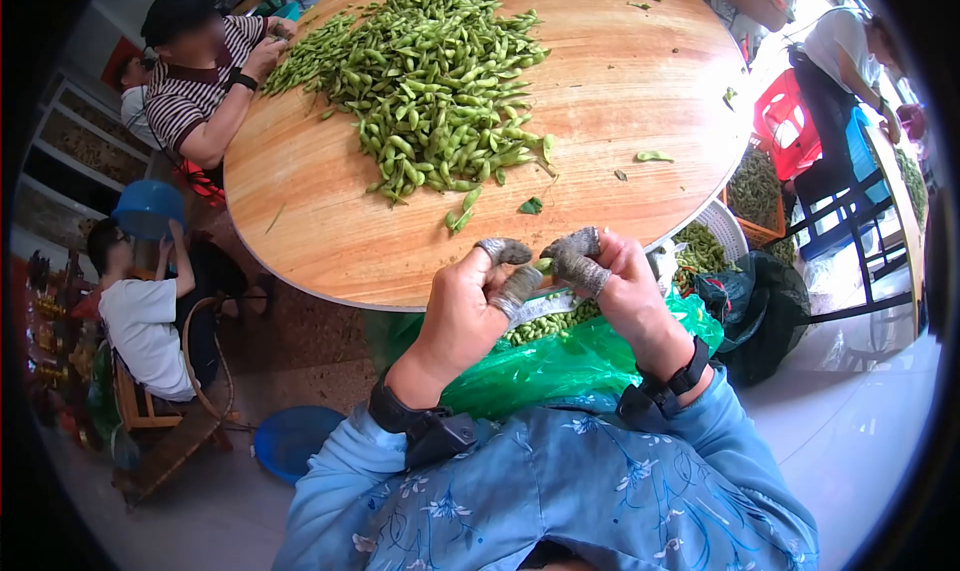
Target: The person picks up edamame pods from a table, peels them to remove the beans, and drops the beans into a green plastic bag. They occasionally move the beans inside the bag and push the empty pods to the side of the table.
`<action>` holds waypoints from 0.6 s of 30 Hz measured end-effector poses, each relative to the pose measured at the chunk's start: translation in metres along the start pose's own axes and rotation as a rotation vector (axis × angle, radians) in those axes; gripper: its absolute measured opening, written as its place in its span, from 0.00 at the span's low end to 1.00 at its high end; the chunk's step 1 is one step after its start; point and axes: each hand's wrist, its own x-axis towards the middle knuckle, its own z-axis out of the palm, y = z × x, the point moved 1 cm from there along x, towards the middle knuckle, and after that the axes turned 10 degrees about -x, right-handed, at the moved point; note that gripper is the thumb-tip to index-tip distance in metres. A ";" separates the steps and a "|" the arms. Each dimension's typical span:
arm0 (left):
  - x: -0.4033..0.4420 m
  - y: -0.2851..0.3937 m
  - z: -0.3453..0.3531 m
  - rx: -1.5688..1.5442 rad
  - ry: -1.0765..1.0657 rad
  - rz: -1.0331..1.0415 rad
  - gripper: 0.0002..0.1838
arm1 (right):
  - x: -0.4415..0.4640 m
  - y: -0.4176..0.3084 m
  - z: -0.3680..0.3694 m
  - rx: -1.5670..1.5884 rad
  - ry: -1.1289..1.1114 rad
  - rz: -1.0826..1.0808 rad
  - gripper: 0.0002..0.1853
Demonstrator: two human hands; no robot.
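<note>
1. While the right hand [622,289] has its grey-wrapped fingertips closed about a small green pod [543,266], the left hand [462,296] faces it from the other side, tips close together
2. The pod lies at the left-facing end of the right grip, between the two hands and just off the near rim of the bench [630,91]; only a short piece shows, and its long axis seems to run crosswise, though the wraps hide too much to be sure
3. The right grip is clenched on the pod, so that hand is the nearer; the left thumb and forefinger bend toward the pod with a narrow gap between them, and whether they touch it I cannot tell
4. Both wrists angle inward, forearms rising from the lap, knuckles outward, thumbs toward each other
5. Below the hands, loose green beans [550,327] lie by a green plastic bag [490,379]; beyond, a heap of pods [430,81] covers part of the bench
</note>
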 end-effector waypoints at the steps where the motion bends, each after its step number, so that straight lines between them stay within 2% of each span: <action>1: -0.001 0.003 -0.001 0.154 -0.016 -0.012 0.07 | 0.001 0.003 0.002 -0.013 -0.002 -0.021 0.05; 3: 0.001 -0.002 -0.002 0.215 -0.034 0.046 0.08 | -0.001 0.003 0.004 -0.026 -0.006 -0.043 0.04; 6: 0.009 -0.007 -0.006 0.045 -0.079 -0.038 0.09 | -0.003 0.000 0.004 -0.074 -0.006 -0.030 0.04; 8: 0.011 -0.010 -0.006 -0.383 -0.117 -0.201 0.08 | -0.006 0.000 0.006 -0.087 -0.011 -0.040 0.04; 11: 0.010 -0.012 -0.007 -0.460 -0.131 -0.205 0.08 | -0.008 -0.004 0.008 -0.108 -0.034 -0.040 0.04; 15: 0.009 -0.011 -0.006 -0.318 -0.095 -0.134 0.07 | -0.006 -0.016 0.011 -0.274 0.000 -0.088 0.04; 18: 0.012 -0.014 -0.003 -0.377 -0.059 -0.096 0.07 | -0.006 -0.010 0.011 -0.465 0.037 -0.195 0.07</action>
